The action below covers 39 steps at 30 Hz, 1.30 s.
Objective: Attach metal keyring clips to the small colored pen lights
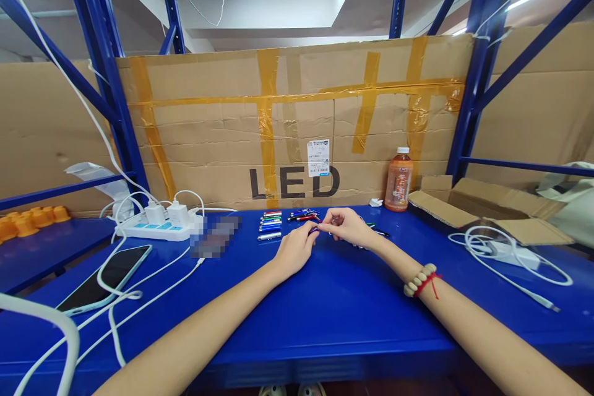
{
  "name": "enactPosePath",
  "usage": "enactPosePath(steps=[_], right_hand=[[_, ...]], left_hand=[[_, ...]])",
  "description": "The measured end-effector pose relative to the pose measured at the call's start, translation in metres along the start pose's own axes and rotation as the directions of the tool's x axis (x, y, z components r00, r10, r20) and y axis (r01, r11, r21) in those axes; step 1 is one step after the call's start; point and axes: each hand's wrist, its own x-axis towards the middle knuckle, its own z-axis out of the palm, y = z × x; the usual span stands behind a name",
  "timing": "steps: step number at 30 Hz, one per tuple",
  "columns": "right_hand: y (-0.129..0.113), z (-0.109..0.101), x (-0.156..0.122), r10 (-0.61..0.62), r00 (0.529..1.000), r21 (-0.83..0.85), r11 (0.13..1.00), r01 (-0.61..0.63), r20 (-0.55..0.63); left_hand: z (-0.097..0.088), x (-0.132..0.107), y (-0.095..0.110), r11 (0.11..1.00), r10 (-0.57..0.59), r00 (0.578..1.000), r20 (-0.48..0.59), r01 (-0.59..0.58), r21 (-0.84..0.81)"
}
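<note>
While both your forearms reach forward over the blue worktop (357, 309), your hands meet near its back edge. Your left hand (296, 252) has its fingers curled in, thumb and forefinger closed on a small dark purple item (314, 230), mostly covered by your fingers and raised toward your other hand. Your right hand (347, 227) comes in from the other side, its thumb and forefinger drawn together in a pinch beside that item; whether they grip anything, you cannot tell from this view.

Just beyond your left hand, a column of pens (270, 227) lies in neat parallel rows, with a looser cluster of pens (302, 215) to its right. More dark pens (381, 232) show partly behind your right wrist. Further right you have a bottle (398, 180) standing upright against the cardboard panel (218, 136), then an open cardboard box (440, 207) and a coiled white cable (477, 241). On your left lie a white power strip (162, 230) and a phone (104, 281), with a white cord crossing it.
</note>
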Motion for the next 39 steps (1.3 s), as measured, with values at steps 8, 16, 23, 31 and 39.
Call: enactPosePath(steps=[8, 16, 23, 31, 39], right_hand=[[0.015, -0.032, -0.001, 0.088, 0.905, -0.5, 0.81, -0.308, -0.415], [0.023, -0.035, -0.007, 0.317, 0.872, -0.604, 0.63, -0.488, -0.373], [0.021, -0.03, -0.005, 0.329, 0.852, -0.664, 0.533, -0.524, -0.408], [0.019, -0.028, -0.006, 0.322, 0.852, -0.671, 0.525, -0.524, -0.413], [0.021, -0.023, -0.005, 0.246, 0.934, -0.714, 0.603, -0.356, -0.259]], left_hand=[[-0.001, -0.001, 0.003, 1.0, -0.03, 1.0, -0.001, 0.03, -0.003], [-0.002, -0.001, 0.005, 0.999, -0.05, 0.999, 0.018, 0.05, -0.002], [-0.001, -0.001, 0.004, 0.999, -0.039, 0.999, 0.012, 0.039, 0.007], [-0.001, -0.001, 0.003, 0.999, -0.04, 0.999, 0.011, 0.04, 0.013], [-0.001, -0.001, 0.003, 0.999, -0.046, 0.999, 0.018, 0.045, 0.016]])
